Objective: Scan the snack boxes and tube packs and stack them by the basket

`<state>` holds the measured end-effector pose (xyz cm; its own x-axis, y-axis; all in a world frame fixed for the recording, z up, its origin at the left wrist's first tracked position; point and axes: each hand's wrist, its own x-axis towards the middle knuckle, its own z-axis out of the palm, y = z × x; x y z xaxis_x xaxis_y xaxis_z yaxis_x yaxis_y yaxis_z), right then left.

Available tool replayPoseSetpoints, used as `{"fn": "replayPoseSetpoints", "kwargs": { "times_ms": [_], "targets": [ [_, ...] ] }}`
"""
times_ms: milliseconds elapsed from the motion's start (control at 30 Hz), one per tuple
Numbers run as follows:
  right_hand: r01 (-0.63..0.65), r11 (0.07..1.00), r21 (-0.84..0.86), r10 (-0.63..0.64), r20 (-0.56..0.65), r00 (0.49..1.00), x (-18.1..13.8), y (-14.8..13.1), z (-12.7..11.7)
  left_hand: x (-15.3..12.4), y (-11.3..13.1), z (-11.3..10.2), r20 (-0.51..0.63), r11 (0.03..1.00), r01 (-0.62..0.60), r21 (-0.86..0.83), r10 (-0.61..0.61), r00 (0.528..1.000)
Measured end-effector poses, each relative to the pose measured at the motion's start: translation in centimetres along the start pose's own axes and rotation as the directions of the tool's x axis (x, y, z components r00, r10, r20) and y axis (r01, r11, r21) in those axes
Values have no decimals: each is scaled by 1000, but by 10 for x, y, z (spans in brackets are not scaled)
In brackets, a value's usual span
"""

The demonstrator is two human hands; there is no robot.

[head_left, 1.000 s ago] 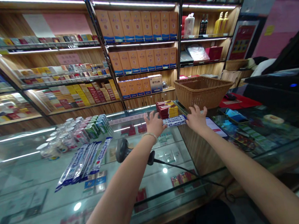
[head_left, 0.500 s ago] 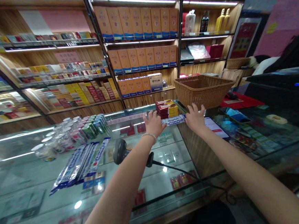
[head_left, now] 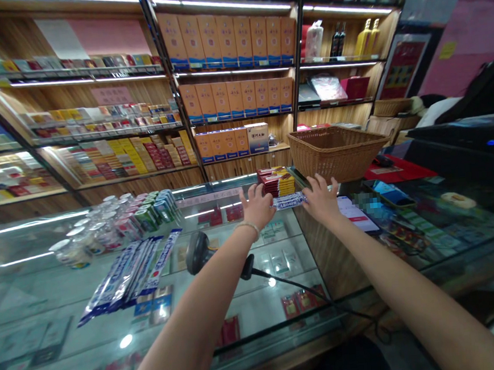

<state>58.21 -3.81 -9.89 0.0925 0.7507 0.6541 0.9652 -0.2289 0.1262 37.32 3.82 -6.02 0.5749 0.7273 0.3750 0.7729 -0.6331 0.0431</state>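
Both my arms reach forward over a glass shop counter (head_left: 239, 299). My left hand (head_left: 257, 206) and my right hand (head_left: 322, 199) each grip one end of a long blue-and-white packet (head_left: 289, 200) that lies on the counter top. Their fingers curl over the packet's ends. Right behind the packet sits a stack of red and yellow packs (head_left: 277, 181). A woven wicker basket (head_left: 334, 151) stands just beyond my right hand.
A handheld barcode scanner (head_left: 196, 252) with its cable lies under my left forearm. Several long blue packets (head_left: 130, 274) and small jars (head_left: 105, 227) sit at the left. A phone (head_left: 355, 210) lies right of my hand. Shelves of boxes fill the back wall; a dark monitor (head_left: 482, 132) stands right.
My hands have drawn slightly closer together on the blue-and-white packet, which looks a little shorter between them. The view has shifted slightly.
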Motion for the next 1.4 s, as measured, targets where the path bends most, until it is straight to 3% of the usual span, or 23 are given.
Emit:
{"fn": "replayPoseSetpoints", "kwargs": {
  "times_ms": [967, 1400],
  "targets": [
    [19, 997, 76, -20, 14, 1000, 0, -10, 9, 1, -1, 1, 0, 1000, 16, -4, -16, 1000],
    [36, 995, 91, -31, -60, 998, -7, -14, 13, -4, -4, 4, 47, 999, 29, 16, -30, 998]
  ]
}}
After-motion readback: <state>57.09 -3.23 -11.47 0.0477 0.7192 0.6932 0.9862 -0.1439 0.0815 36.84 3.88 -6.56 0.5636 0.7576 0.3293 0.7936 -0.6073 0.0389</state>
